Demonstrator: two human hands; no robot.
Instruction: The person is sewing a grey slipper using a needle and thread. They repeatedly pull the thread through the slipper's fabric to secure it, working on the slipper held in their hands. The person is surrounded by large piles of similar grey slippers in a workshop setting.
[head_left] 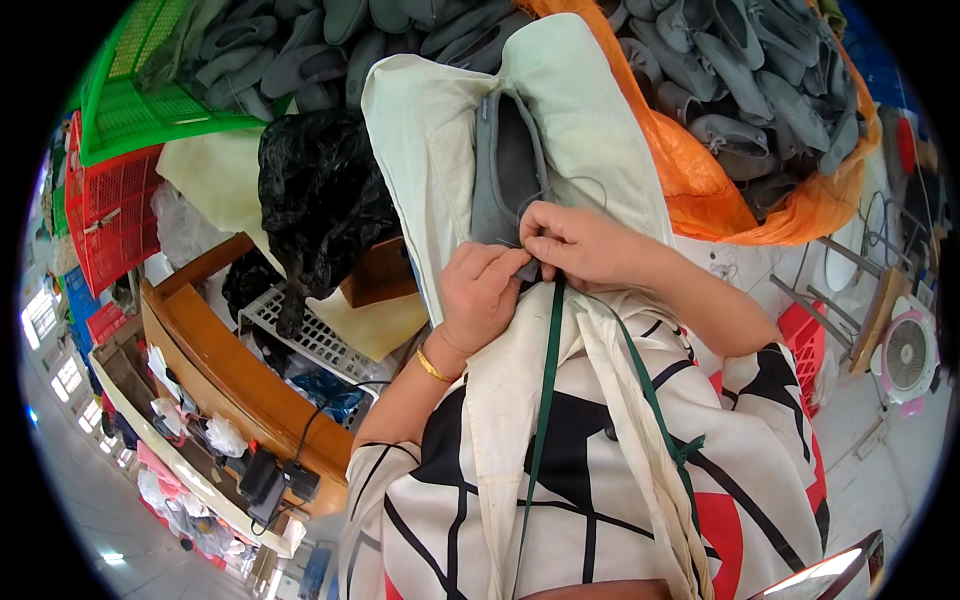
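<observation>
At nine o'clock I see a wooden counter (215,350) with red crates (110,205) above it; a fan (908,355) sits at three o'clock on pale floor (870,470).

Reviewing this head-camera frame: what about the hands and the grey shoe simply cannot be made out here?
- Head view: the heel end of the grey shoe is covered by both hands.
- What the right hand and left hand pinch is hidden by curled fingers; a needle would be too small to see.
- The dark thread is too thin to trace.
</observation>
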